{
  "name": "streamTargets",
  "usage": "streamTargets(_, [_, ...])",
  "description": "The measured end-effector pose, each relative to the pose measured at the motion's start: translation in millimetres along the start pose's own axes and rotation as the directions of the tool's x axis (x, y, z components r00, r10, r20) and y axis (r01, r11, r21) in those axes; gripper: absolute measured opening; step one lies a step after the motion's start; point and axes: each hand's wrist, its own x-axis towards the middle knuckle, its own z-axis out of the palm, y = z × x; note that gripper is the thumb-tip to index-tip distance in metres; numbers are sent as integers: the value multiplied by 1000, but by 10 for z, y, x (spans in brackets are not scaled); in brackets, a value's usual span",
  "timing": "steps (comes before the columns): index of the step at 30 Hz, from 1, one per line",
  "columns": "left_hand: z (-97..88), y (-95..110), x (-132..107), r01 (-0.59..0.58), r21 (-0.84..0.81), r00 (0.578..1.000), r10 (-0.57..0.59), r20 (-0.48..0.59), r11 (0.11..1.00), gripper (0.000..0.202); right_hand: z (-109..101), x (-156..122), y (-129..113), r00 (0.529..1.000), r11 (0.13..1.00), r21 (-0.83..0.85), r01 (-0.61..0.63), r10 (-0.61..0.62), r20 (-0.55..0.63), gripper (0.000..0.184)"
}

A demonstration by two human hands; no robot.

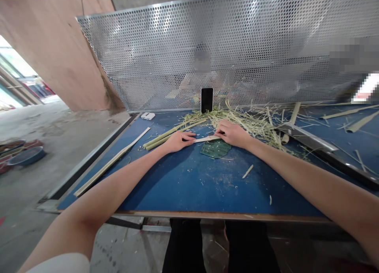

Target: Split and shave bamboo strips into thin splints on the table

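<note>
Across the table I watched the left hand (179, 142), fingers loosely bent, and the right hand (233, 134), tightly curled, grip opposite ends of a pale, flat plant strip (205, 139) over a dark-green flat pad (217, 149), apparently working it, which next called for steady tension.

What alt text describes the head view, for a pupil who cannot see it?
A person's right hand pinches a pale strip over a green mat on a blue table, the left hand at the strip's other end. Beyond are stalks, a heap of shavings and an upright phone; a large knife lies to the right.
</note>
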Motion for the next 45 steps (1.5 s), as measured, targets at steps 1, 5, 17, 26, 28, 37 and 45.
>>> streamTargets(1, [2, -1, 1, 1, -3, 1000, -1, -3, 1000, 41, 3, 0, 1, 1000, 1000, 2, 0, 0, 0, 26])
streamTargets(5, [8, -7, 3, -1, 2, 1000, 1, -11, 1000, 39, 15, 3, 1, 1000, 1000, 9, 11, -11, 28, 27])
streamTargets(17, [9, -15, 7, -10, 31, 1000, 10, -5, 999, 40, 2, -15, -13, 1000, 1000, -11, 0, 0, -7, 25])
streamTargets(26, [13, -12, 3, -7, 25, 1000, 8, -7, 1000, 36, 25, -9, -24, 999, 995, -94, 44, -45, -13, 33])
streamTargets(28, [12, -7, 3, -7, 23, 1000, 7, -6, 1000, 37, 25, -3, -23, 998, 994, -94, 58, -59, -8, 36])
streamTargets(37, [2, 37, -7, -3, 6, 1000, 3, -9, 1000, 37, -1, 7, -40, 999, 999, -39, 26, -24, 31, 36])
streamTargets(45, [5, 38, -6, 4, -1, 1000, -4, -8, 1000, 38, 2, 9, -38, 999, 999, -40, 30, -28, 30, 35])
